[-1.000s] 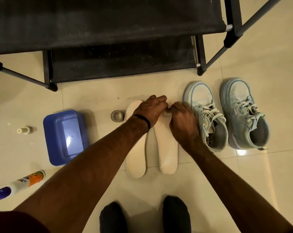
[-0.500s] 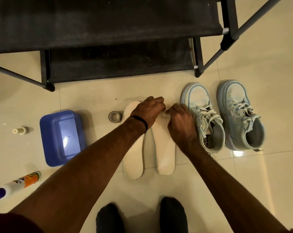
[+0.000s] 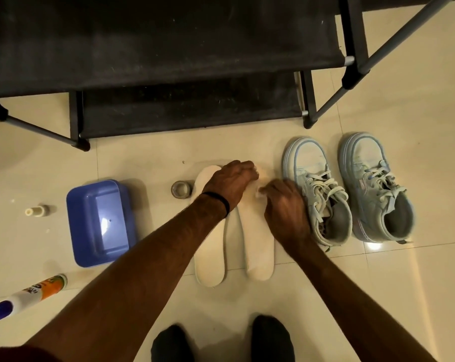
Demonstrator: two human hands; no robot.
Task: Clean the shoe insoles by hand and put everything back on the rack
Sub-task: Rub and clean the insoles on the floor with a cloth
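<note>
Two cream insoles lie side by side on the tiled floor, the left insole (image 3: 209, 259) and the right insole (image 3: 259, 246). My left hand (image 3: 231, 182), a black band on its wrist, presses down on the toe end of the right insole with curled fingers. Just beside it, my right hand (image 3: 286, 207) pinches a small white wad (image 3: 260, 195) against the same insole. A pair of pale blue sneakers stands to the right, one shoe (image 3: 319, 194) next to my right hand, the other shoe (image 3: 375, 186) further right. The black shoe rack (image 3: 169, 64) stands behind.
A blue plastic tub (image 3: 101, 223) sits left of the insoles, with a roll of tape (image 3: 181, 189) between them. A small bottle (image 3: 37, 210) and a lying cleaner bottle (image 3: 25, 296) are at far left. My dark-socked feet (image 3: 221, 340) are at the bottom.
My right hand has slid a little toward me along the right insole, away from the left hand. The left hand stays on the toe end.
</note>
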